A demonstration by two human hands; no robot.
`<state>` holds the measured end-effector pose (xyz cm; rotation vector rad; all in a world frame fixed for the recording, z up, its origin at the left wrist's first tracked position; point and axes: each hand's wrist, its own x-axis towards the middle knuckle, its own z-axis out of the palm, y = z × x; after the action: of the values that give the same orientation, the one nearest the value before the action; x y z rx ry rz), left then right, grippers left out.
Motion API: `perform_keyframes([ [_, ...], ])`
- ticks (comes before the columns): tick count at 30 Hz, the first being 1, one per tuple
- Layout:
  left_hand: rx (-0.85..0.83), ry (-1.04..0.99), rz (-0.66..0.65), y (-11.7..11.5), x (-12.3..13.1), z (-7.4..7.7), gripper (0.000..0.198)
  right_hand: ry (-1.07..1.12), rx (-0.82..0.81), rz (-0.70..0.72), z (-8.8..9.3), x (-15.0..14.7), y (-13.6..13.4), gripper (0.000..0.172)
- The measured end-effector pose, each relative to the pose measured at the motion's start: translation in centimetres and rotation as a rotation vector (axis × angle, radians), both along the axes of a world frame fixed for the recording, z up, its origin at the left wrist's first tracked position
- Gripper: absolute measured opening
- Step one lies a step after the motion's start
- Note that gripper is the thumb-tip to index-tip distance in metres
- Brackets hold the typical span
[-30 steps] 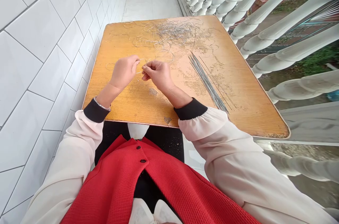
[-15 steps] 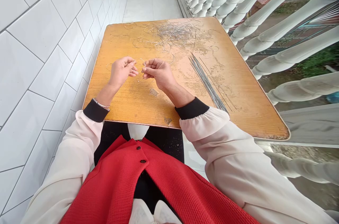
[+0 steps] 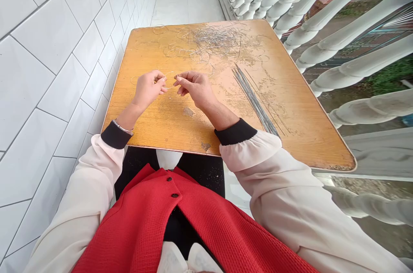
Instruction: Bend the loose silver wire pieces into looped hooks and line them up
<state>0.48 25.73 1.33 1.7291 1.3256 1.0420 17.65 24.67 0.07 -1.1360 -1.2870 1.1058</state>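
A thin, pale piece of wire curves in a small loop between my two hands, just over the wooden table. My left hand pinches one side of it between thumb and fingers. On the other side my right hand is closed in a pinch on the same wire. The fingertips are a short distance apart. Right of my right hand lies a bundle of straight grey wires. Beyond both hands is a tangled heap of bent wire loops.
A white tiled wall runs close along the left. White balusters stand along the table's right side. A few single wires lie beside the bundle. The tabletop has worn patches near its front edge.
The fingers of my right hand have shifted their pinch slightly, and the wire now shows as a wider loop between the hands. My left hand stays nearly in place.
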Motion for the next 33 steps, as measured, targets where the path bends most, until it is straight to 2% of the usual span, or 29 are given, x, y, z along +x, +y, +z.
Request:
perform_keyframes([
  [4,0.104,0.184,0.009,-0.3,-0.2,0.5,0.014,-0.065,0.019,-0.053,0.0,-0.2,-0.1,0.024],
  [7,0.188,0.292,0.01,-0.7,-0.1,1.2,0.015,-0.105,0.053,-0.102,-0.2,-0.5,-0.1,0.023],
  [9,0.209,0.296,0.006,-0.8,0.2,1.3,0.016,-0.105,0.076,-0.129,-0.3,-0.6,-0.1,0.022],
  [15,0.072,0.076,0.029,-0.5,1.1,0.6,0.019,-0.016,0.087,-0.131,-0.4,-0.8,-0.3,0.026],
  [17,0.06,0.061,0.029,-0.3,1.0,0.3,0.018,0.004,0.059,-0.126,-0.4,-1.0,-0.3,0.026],
  [21,0.108,0.127,0.032,0.1,-0.3,0.3,0.004,0.001,-0.069,-0.178,0.4,-1.3,0.0,0.028],
  [24,0.108,0.093,0.114,0.3,-1.8,0.7,0.011,-0.025,-0.114,-0.182,1.4,-1.6,0.5,0.029],
  [26,0.05,0.034,0.136,0.2,-2.4,0.9,0.016,-0.042,-0.129,-0.165,2.0,-2.1,0.7,0.028],
  [30,-0.189,-0.051,0.03,-0.4,-2.3,0.8,0.025,-0.066,-0.133,-0.187,2.0,-3.0,1.1,0.028],
  [31,-0.211,-0.048,0.017,-0.6,-2.2,0.8,0.025,-0.086,-0.118,-0.191,1.8,-3.1,1.1,0.028],
  [33,-0.154,0.01,0.038,-1.0,-1.9,0.9,0.02,-0.153,-0.07,-0.193,1.2,-3.2,1.1,0.025],
])
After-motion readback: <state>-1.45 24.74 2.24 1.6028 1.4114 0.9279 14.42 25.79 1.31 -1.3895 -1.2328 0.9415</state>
